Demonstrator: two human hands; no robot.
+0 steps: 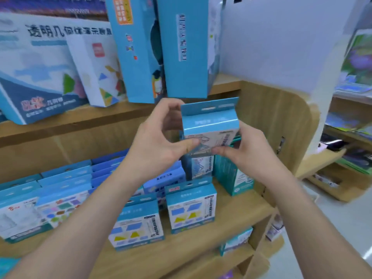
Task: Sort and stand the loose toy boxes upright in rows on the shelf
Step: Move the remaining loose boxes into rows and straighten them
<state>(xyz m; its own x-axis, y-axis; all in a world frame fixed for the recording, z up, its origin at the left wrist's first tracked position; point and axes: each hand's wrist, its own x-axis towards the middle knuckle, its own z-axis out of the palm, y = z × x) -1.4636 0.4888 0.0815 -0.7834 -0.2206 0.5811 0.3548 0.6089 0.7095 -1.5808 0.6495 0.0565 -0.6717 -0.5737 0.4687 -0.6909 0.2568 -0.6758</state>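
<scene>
I see both hands, left hand [161,137] and right hand [247,150], pinching blue box [211,125] above shelf [201,248]. Placing step; next I'd lower it upright into row.

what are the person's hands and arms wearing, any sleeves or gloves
The left hand and right hand are bare: no gloves, rings, watch or bracelet show. No sleeve appears on either arm up to the frame's edge.
</scene>
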